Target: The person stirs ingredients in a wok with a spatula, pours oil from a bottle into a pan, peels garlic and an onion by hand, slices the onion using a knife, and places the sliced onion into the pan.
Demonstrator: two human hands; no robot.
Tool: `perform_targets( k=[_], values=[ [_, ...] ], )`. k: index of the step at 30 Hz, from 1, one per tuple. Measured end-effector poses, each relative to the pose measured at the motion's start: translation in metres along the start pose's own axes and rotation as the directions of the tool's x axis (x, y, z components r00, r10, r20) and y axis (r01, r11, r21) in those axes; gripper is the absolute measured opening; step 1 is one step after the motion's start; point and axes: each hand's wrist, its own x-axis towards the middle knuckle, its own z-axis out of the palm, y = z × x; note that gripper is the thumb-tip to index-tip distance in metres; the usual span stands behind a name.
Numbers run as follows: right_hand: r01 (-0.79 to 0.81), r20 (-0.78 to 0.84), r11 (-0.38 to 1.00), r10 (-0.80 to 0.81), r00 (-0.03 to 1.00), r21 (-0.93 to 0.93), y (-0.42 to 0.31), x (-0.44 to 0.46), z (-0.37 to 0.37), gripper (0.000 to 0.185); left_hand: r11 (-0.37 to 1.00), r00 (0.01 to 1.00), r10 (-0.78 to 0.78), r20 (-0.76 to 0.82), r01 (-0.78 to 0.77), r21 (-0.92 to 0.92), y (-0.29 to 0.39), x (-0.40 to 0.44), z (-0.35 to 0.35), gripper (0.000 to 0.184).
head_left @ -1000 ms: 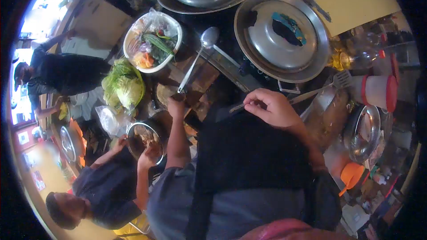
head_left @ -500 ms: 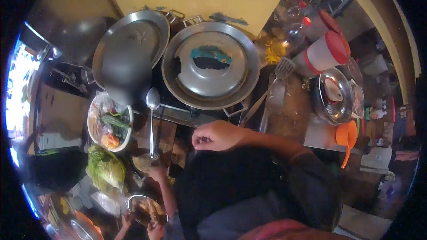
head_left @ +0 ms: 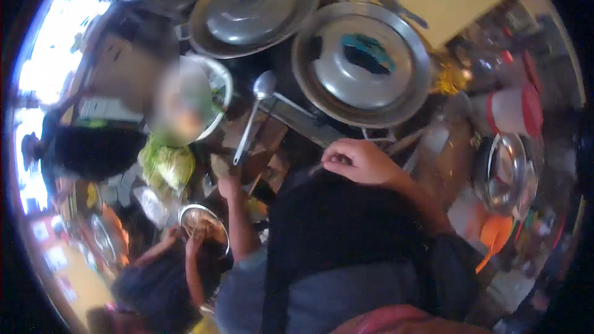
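Note:
My left hand (head_left: pixel 228 184) is low at the left, fingers closed and blurred. A pale oblong thing (head_left: pixel 218 164) shows at its fingertips; its kind is unclear. Just beyond lies a metal spoon (head_left: pixel 249 125), its handle end close to that hand. In front of my dark apron (head_left: pixel 346 229), my right hand (head_left: pixel 357 159) is loosely curled, with nothing visible in it. Beyond my right hand, a wide metal pan (head_left: pixel 303 86) sits on the stove. A domed lid (head_left: pixel 337 83) with a dark, teal-edged patch at its top lies inside its rim.
A second lidded pan (head_left: pixel 204 40) stands at the back left. A white bowl (head_left: pixel 228 89), a leafy cabbage (head_left: pixel 167 164) and another person's hands (head_left: pixel 193 235) in a food bowl (head_left: pixel 226 244) are left. Metal bowls (head_left: pixel 504 170) and an orange dipper (head_left: pixel 495 233) are right.
The view has turned, so the pans now sit higher and farther right. My left forearm shows more fully. My right hand stays curled at the apron.

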Motion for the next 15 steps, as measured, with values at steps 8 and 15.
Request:
perform_targets(
  k=[8,15],
  values=[
    [-0.107,0.072,0.994,0.107,0.992,-0.005,-0.006,0.019,0.012,0.017,0.995,0.998,-0.031,-0.045,0.026,-0.099,-0.002,-0.004,-0.046,0.04],
    [-0.095,0.247,0.995,0.085,0.965,0.032,-0.013,0.039,0.031,0.016,0.981,0.981,-0.082,-0.177,0.048,-0.189,-0.002,-0.043,-0.096,0.031]
  ],
)
